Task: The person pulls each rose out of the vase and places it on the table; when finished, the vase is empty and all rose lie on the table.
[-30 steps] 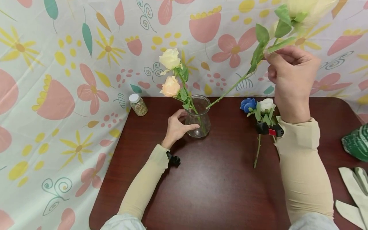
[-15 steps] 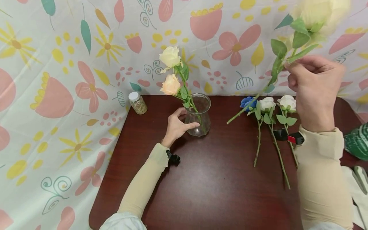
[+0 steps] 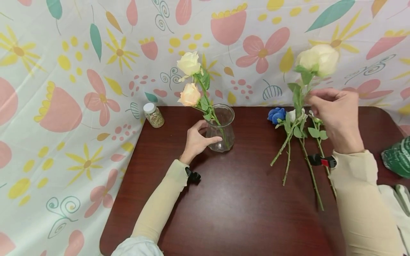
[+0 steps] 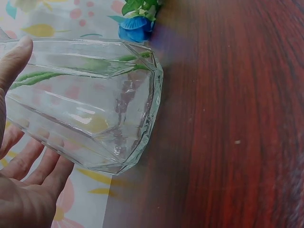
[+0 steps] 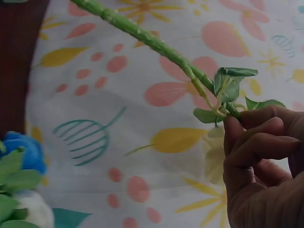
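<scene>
My left hand [image 3: 200, 142] holds the clear glass vase [image 3: 226, 137] by its side, thumb across the front, fingers behind. In the left wrist view, green stems show through the glass of the upright vase. A cream rose [image 3: 189, 64] and a peach rose [image 3: 190, 95] lean left out of its mouth. My right hand [image 3: 336, 115] pinches the leafy stem of a large cream-white rose [image 3: 317, 60] between thumb and fingertips. This rose is raised, bloom up, its stem end pointing down and left. Its lower stem overlaps the roses lying behind it in the head view.
A blue rose [image 3: 276, 116] and white roses [image 3: 315, 119] lie on the brown table [image 3: 243, 202] at the right. A small jar [image 3: 153, 115] with a white lid stands at the back left. A green object [image 3: 397, 158] and pale gloves [image 3: 397, 206] lie far right.
My right hand has carried the cream-white rose right, away from the vase rim, then lower and slightly back left. Its stem has turned steeper. The left hand and vase stay put.
</scene>
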Available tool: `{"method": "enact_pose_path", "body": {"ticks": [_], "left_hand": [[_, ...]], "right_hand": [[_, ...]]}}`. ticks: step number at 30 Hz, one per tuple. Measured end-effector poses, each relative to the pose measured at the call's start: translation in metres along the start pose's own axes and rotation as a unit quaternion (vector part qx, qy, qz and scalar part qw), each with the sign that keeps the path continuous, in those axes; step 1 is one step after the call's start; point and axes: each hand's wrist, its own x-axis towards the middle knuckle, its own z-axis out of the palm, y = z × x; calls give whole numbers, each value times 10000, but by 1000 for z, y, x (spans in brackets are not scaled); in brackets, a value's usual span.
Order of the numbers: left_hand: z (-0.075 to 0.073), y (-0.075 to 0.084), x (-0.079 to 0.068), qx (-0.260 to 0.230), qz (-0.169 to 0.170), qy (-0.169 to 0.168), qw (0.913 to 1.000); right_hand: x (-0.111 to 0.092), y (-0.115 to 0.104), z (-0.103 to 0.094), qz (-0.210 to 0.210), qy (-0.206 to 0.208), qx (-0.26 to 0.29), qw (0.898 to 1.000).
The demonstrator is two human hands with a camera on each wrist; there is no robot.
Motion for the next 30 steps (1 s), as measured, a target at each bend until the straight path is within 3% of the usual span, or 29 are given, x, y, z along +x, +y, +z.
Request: {"method": "enact_pose_path", "body": {"ticks": [5, 9, 23, 30], "left_hand": [[0, 0, 0, -31, -4, 10, 10000], [0, 0, 0, -67, -9, 14, 10000], [1, 1, 0, -49, -43, 25, 10000], [0, 0, 0, -59, -18, 12, 10000]], "right_hand": [[1, 22, 0, 516, -376, -1207, 9906], [5, 40, 5, 805, -625, -2208, 9700], [14, 100, 19, 1293, -1408, -3394, 9210], [19, 116, 24, 1423, -1799, -3625, 9033]]}}
